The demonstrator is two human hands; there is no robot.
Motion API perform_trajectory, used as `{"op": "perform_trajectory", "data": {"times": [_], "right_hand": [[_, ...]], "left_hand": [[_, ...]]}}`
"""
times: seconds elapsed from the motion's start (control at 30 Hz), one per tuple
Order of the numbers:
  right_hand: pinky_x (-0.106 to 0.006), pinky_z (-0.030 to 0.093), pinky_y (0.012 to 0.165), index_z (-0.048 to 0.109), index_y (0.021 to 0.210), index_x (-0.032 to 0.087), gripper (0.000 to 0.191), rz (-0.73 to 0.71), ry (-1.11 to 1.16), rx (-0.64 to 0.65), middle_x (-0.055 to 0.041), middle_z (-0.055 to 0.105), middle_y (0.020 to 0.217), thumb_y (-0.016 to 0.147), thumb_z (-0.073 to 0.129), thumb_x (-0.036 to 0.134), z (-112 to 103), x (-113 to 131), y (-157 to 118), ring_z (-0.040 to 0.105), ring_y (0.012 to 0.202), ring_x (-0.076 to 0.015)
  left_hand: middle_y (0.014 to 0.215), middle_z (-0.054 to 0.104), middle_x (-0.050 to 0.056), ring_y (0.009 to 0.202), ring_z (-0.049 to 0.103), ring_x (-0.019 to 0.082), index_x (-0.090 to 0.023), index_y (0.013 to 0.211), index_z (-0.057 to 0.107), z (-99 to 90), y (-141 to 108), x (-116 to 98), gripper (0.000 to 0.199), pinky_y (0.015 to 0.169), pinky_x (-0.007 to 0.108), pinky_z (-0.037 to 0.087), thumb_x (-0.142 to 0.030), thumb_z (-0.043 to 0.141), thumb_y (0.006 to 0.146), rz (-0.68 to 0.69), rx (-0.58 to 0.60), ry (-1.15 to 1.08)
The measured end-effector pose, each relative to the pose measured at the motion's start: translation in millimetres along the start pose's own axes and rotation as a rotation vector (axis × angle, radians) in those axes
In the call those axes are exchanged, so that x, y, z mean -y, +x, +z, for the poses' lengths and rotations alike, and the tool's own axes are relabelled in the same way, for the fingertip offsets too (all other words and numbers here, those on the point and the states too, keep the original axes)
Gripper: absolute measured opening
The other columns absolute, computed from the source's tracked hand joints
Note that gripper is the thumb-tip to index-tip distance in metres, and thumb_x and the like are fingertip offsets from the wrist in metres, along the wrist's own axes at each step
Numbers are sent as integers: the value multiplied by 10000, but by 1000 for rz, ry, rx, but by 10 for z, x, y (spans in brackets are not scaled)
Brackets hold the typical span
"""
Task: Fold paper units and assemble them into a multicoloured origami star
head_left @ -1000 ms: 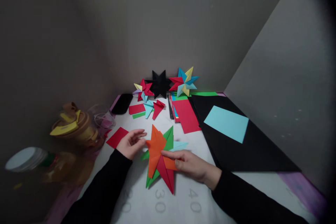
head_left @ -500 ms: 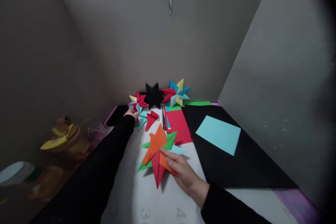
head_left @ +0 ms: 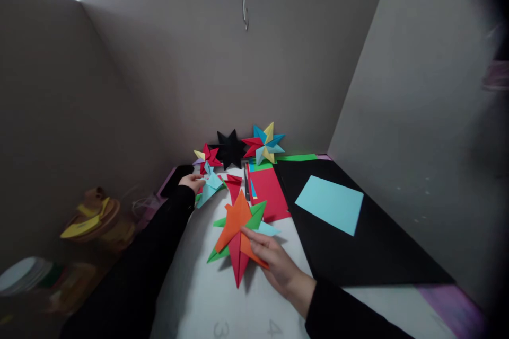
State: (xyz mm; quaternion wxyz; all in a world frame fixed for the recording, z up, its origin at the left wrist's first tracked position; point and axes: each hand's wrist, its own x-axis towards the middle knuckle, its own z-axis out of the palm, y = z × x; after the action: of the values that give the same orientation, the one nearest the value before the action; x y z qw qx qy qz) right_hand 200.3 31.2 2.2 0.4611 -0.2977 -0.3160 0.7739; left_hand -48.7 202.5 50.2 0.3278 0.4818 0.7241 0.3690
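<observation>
Pinched in my right hand (head_left: 274, 259) is a folded paper star (head_left: 238, 222) of orange, green, red and light blue points, held above the white sheet. My thumb presses near its middle. Farther off on the left, my left hand (head_left: 192, 182) has its fingers closed on a light blue folded paper piece (head_left: 211, 186), which is tilted up. A red folded paper piece (head_left: 234, 184) lies just right of it. Behind stand a red star with yellow and lilac points (head_left: 208, 158), a black star (head_left: 230, 149) and a blue, yellow and red star (head_left: 265, 143).
On the right, a light blue paper sheet (head_left: 332, 204) lies on a black board (head_left: 374, 259). Red paper (head_left: 268, 196) lies left of the board. A dark phone-like object (head_left: 177, 180) is at the left edge, near a bowl-like container (head_left: 95, 217). Grey walls enclose the table.
My left hand has drawn slightly back and left, bringing the light blue piece with it, lifted and turned. My right hand and the star stay nearly in place.
</observation>
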Motion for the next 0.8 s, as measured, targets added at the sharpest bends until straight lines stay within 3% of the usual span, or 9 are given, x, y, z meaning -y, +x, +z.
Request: {"op": "perform_trajectory", "data": {"times": [0.07, 0.13, 0.23, 0.33, 0.43, 0.53, 0.57, 0.7, 0.8], "right_hand": [[-464, 243, 1082, 647, 1113, 203, 541, 3, -1, -14, -105, 503, 1333, 634, 775, 419, 1, 8, -7, 365, 1302, -298], [-474, 251, 1077, 649, 1112, 206, 538, -6, 9, -36, -105, 514, 1326, 634, 773, 419, -3, 11, -14, 376, 1293, -306], [-465, 243, 1087, 651, 1111, 214, 497, -10, 30, -55, -91, 542, 1303, 658, 758, 389, -14, 10, -21, 404, 1275, -296], [-448, 247, 1091, 657, 1101, 220, 448, -1, 39, -57, -82, 588, 1250, 680, 743, 347, -22, 8, -25, 425, 1260, -280], [-446, 257, 1088, 653, 1107, 219, 420, -4, 28, -48, -79, 602, 1233, 708, 718, 334, -26, 0, -33, 450, 1239, -276], [-436, 253, 1091, 642, 1125, 219, 418, -25, 26, -46, -74, 587, 1255, 726, 706, 325, -32, -11, -45, 457, 1235, -266], [-437, 250, 1092, 637, 1132, 219, 425, -30, 26, -52, -74, 583, 1260, 727, 706, 326, -35, -13, -49, 458, 1234, -266], [-432, 258, 1087, 624, 1152, 208, 458, -54, 21, -65, -81, 580, 1262, 723, 710, 346, -46, -4, -46, 457, 1235, -268], [-423, 275, 1077, 620, 1159, 200, 462, -71, 9, -53, -85, 577, 1265, 729, 703, 348, -61, 9, -26, 459, 1233, -268]], "left_hand": [[674, 579, 5, 536, 549, 120, -101, 1036, 577, -123, -305, 165, 259, 490, 244, 448, -223, 574, 808, -24, 18, 4], [506, 464, -68, 378, 423, 87, -128, 1009, 563, -227, -695, 388, 259, 381, 207, 326, -235, 554, 774, -38, 23, -1], [460, 464, -65, 360, 399, 98, -179, 781, 585, -377, -1255, 669, 226, 377, 220, 281, -390, 594, 702, -34, 62, 39], [498, 494, -27, 488, 473, 136, -195, 603, 545, -522, -1524, 729, 295, 474, 246, 323, -461, 541, 730, 250, -19, 422], [645, 585, 24, 607, 546, 178, -184, 732, 587, -563, -1442, 640, 179, 577, 277, 388, -336, 505, 775, 303, 40, 727], [1008, 617, 71, 913, 561, 206, -201, 886, 635, -454, -1200, 551, 161, 803, 285, 398, -239, 532, 769, 394, 132, 746], [1041, 610, 76, 977, 540, 225, -205, 908, 641, -399, -1122, 532, 178, 845, 297, 383, -231, 552, 757, 404, 151, 752], [948, 608, 94, 951, 522, 277, -187, 789, 644, -221, -920, 505, 183, 829, 353, 393, -259, 677, 624, 377, 206, 785], [782, 612, 40, 795, 553, 216, -197, 652, 594, -254, -899, 476, 144, 738, 288, 417, -259, 693, 567, 375, 284, 784]]}}
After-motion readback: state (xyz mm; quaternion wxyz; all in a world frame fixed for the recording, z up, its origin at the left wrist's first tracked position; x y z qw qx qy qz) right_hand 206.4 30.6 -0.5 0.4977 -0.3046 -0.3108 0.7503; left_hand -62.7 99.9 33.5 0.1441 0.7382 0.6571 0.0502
